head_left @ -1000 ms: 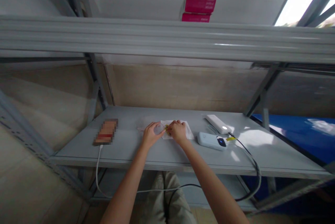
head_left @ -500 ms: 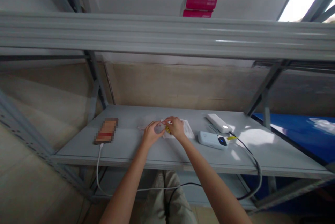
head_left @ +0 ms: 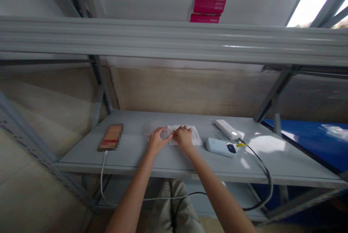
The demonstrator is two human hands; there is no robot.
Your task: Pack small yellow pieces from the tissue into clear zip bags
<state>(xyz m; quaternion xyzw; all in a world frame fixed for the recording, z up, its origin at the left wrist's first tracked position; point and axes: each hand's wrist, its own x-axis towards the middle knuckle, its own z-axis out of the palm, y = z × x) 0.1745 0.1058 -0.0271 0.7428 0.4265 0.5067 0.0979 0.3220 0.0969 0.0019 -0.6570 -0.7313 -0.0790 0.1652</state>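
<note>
Head view: both hands (head_left: 171, 138) pinch together.

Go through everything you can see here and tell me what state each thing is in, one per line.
Left hand: fingers curled on the white cloth.
Right hand: pinching something small and yellow, too small to identify.
White cloth: flat on the shelf.
Phone: flat, cable plugged in.
Power bank: light on.
Pink boxes: stacked.

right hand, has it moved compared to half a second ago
Yes, slightly. The right hand has dropped back down onto the white cloth; earlier it was raised a little above it, nearer the shelf's back edge.
</note>
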